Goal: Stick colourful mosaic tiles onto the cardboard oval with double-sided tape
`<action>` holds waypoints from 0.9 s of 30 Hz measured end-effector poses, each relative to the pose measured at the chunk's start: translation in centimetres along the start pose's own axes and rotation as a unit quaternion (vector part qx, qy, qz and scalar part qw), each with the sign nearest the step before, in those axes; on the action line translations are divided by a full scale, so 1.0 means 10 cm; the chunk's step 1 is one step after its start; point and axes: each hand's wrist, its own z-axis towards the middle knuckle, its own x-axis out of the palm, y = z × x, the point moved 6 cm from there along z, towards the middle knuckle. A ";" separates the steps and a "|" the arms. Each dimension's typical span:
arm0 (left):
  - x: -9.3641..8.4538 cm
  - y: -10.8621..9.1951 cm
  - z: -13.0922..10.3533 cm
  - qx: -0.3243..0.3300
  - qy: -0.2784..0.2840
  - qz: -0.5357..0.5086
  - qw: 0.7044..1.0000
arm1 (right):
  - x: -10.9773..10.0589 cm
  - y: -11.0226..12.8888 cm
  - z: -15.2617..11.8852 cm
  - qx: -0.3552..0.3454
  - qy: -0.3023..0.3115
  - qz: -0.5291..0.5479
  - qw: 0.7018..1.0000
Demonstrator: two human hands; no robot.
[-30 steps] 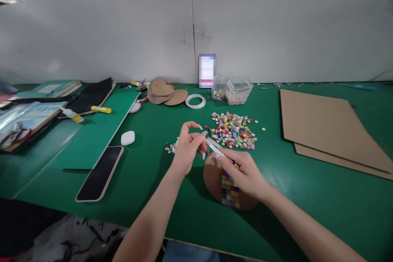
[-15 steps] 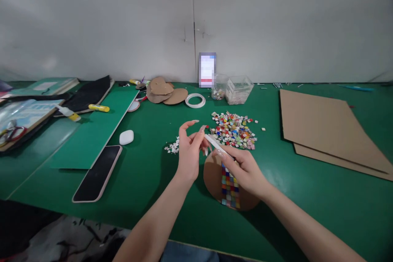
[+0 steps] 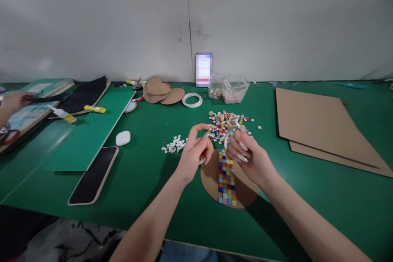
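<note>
left grip (image 3: 196,150) — near coloured tiles (image 3: 226,120) | right grip (image 3: 248,152) — holding white ring (image 3: 226,139)

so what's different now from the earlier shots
The right hand has moved rightward and away from the person, opening a gap from the left hand. The pale ring it holds has turned from nearly edge-on to show its curve. More of the mosaic strip is uncovered. Another person's hand has appeared at far left. The cardboard disc and phone stayed put.
</note>
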 end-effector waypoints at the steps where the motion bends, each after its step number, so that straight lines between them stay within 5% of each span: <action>1: 0.05 0.01 -0.02 0.001 0.010 0.015 1.000 | 0.02 -0.05 0.00 0.031 0.011 0.010 0.999; 6: 0.18 0.00 -0.09 0.013 0.039 0.062 0.997 | 0.11 -0.24 -0.09 0.141 0.065 -0.015 0.988; 15: 0.20 0.04 -0.12 -0.002 0.052 0.078 0.996 | 0.14 -0.25 -0.13 0.151 0.095 -0.035 0.983; 23: 0.13 0.06 -0.08 -0.017 0.010 0.116 0.993 | 0.15 -0.25 -0.14 0.143 0.117 -0.044 0.982; 27: 0.08 0.07 -0.07 0.008 -0.028 0.175 0.984 | 0.14 -0.22 -0.12 0.142 0.078 -0.079 0.984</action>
